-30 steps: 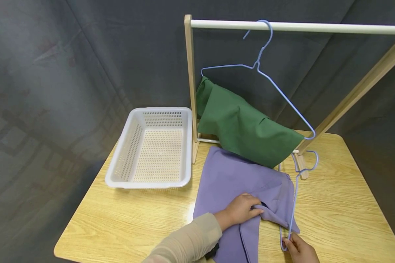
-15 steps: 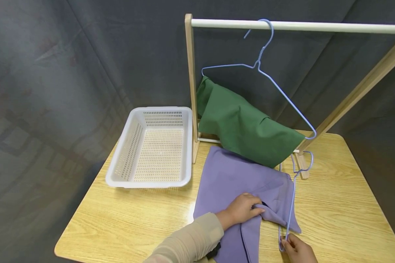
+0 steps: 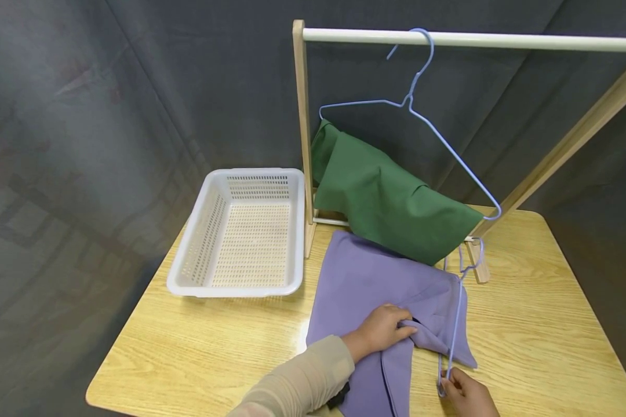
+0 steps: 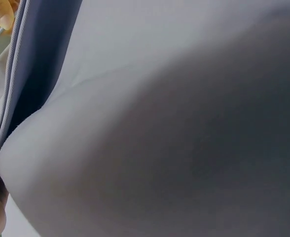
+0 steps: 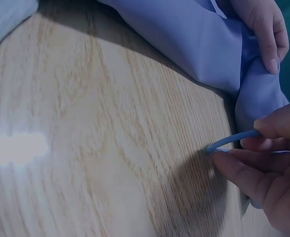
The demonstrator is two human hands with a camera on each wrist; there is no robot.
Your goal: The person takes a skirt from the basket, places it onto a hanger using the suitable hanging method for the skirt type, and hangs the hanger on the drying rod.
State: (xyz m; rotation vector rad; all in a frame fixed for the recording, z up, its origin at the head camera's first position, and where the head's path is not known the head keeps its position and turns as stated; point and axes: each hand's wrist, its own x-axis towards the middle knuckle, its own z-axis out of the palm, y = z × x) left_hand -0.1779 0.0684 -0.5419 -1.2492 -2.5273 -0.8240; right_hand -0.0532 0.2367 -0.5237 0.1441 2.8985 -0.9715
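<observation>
A purple garment [image 3: 344, 289] lies spread and partly folded on the table; it fills most of the left wrist view. My left hand [image 3: 385, 328] lies on it and grips the edge of a fold between thumb and fingers. To the right, my right hand [image 3: 468, 392] pinches the near end of a light blue wire hanger [image 3: 456, 318], thumb above and fingers below in the right wrist view. The hanger stands on its side, its hook pointing away from me. Its long side overlaps the garment's right end, and part of the hanger is hidden behind the cloth.
A wooden rack with a white rail [image 3: 501, 40] stands at the back. From it hangs another blue hanger [image 3: 442, 134] with a green cloth [image 3: 391, 197] draped over it, low above the purple garment. A white plastic basket [image 3: 295, 272] sits left of the rack.
My right hand and the hanger have shifted left, so the hanger's hook and long side now sit further over the garment's right end. My left hand stays in place.
</observation>
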